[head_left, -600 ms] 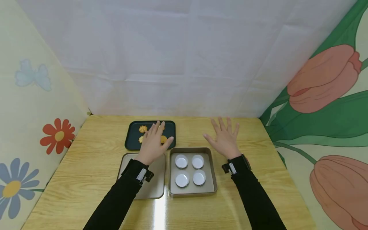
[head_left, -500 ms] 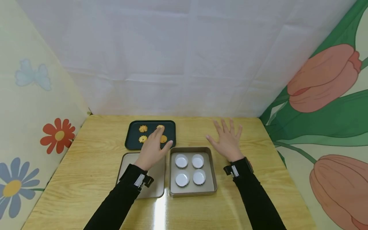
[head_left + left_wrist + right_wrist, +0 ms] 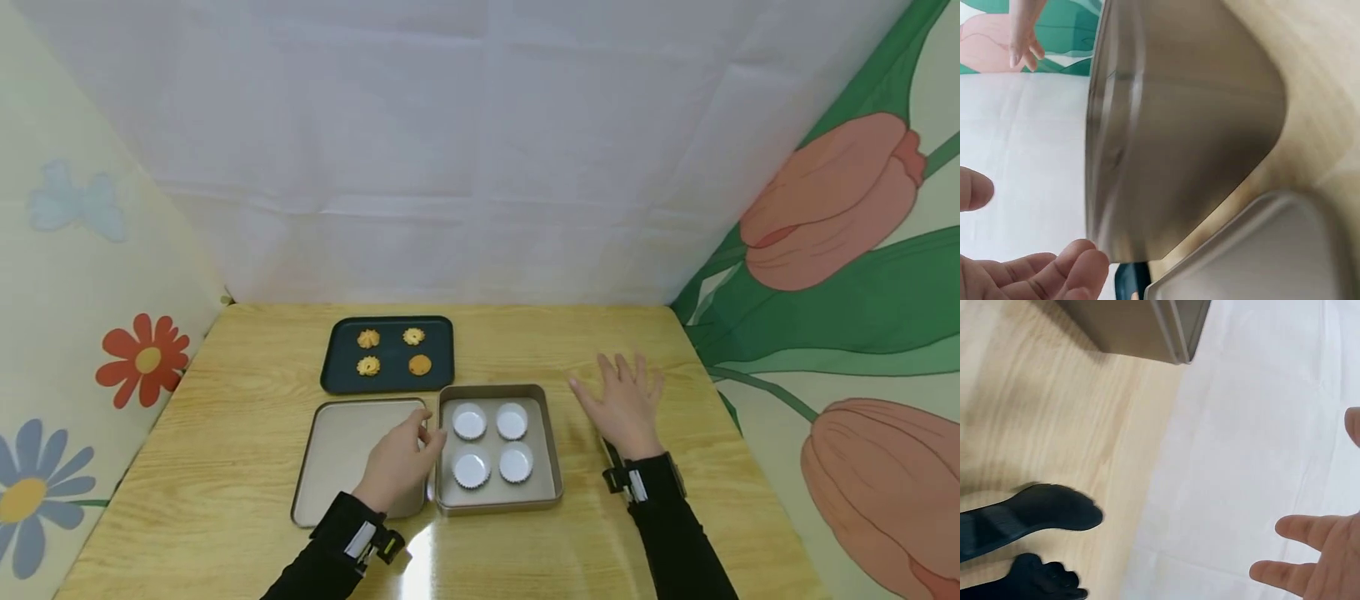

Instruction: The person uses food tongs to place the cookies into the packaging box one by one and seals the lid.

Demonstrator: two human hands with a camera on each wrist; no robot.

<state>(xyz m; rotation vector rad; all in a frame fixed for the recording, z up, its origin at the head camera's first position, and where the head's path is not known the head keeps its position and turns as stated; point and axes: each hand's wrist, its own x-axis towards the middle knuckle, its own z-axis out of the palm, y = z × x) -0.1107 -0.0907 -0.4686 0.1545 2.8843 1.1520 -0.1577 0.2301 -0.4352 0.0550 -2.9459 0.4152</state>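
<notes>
The left hand [image 3: 399,463], fingers loosely curled and holding nothing, rests on the flat tray [image 3: 330,467] beside the deep pan [image 3: 555,450] of paper cups [image 3: 469,421]. The right hand [image 3: 624,406] lies spread flat on the surface [image 3: 225,467]. Nothing looks picked up yet; next seems a reach to the cookies [image 3: 368,339] beyond the left hand.

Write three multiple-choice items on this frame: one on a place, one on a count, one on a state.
1. Where is the dark tray?
A. Behind the flat lid
B. Right of the right hand
C. On the tin

2. How many white paper cups are in the tin?
A. Two
B. Four
C. Six

3. How is the right hand?
A. Fist
B. Pinching a cookie
C. Fingers spread, holding nothing

Key: 1 A, it lies farther back on the table; 2 B, two rows of two; 3 C, its fingers are straight over bare wood.
</notes>
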